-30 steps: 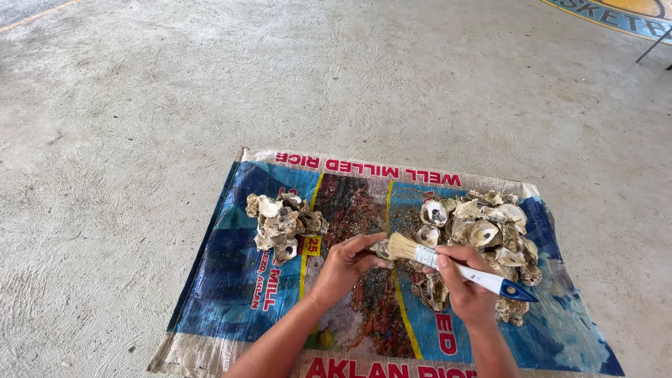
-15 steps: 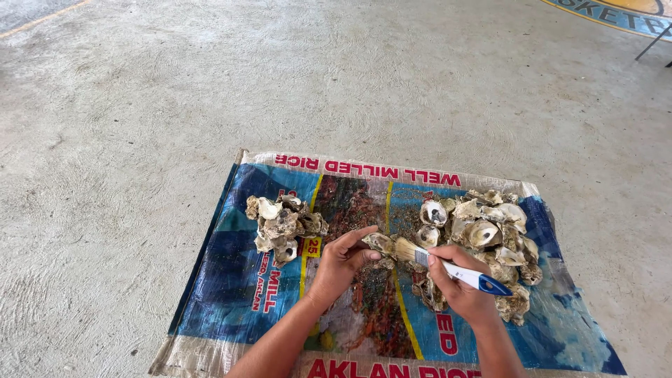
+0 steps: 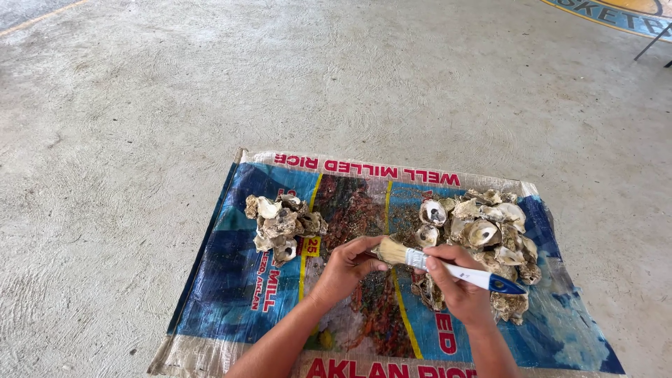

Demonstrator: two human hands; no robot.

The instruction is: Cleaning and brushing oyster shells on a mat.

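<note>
shell hidden in left hand [image 3: 348, 268], paintbrush [image 3: 448, 269]

A printed woven sack [image 3: 238, 294] lies flat on the rough grey concrete floor [image 3: 210, 84], blue with red lettering along its edges. A small heap of oyster shells [image 3: 281, 227] sits on the sack's left half, and a larger heap of shells [image 3: 490, 227] covers its right half, some lying hollow side up. Well beyond the sack's far right corner, a painted floor marking [image 3: 616, 12] shows, with a thin metal leg [image 3: 649, 43] just beside it.
</note>
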